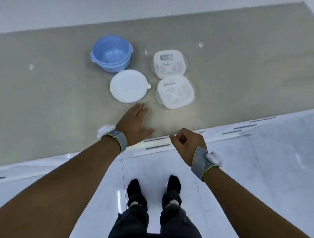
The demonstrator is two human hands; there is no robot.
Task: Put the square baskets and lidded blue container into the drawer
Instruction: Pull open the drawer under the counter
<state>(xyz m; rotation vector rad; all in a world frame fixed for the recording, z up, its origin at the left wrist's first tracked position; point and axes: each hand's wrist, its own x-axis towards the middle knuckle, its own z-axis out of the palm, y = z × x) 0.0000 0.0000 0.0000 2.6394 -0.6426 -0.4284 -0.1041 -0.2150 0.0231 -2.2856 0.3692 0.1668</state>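
Observation:
A round blue container [111, 55] stands open on the beige countertop [43, 92]. Its round white lid [128, 85] lies flat just in front of it. To the right, two square white slotted baskets sit one behind the other, the far basket [169, 63] and the near basket [175, 92]. My left hand [134, 122] rests flat on the counter, fingers spread, just short of the lid. My right hand [186, 142] hovers over the counter's front edge with its fingers loosely curled and nothing in them. No drawer is visible.
The counter's front edge [156, 140] runs diagonally under my hands. Below it lies a glossy white tiled floor [261, 154] where my legs and feet [155, 191] stand. A pale wall [86, 6] backs the counter.

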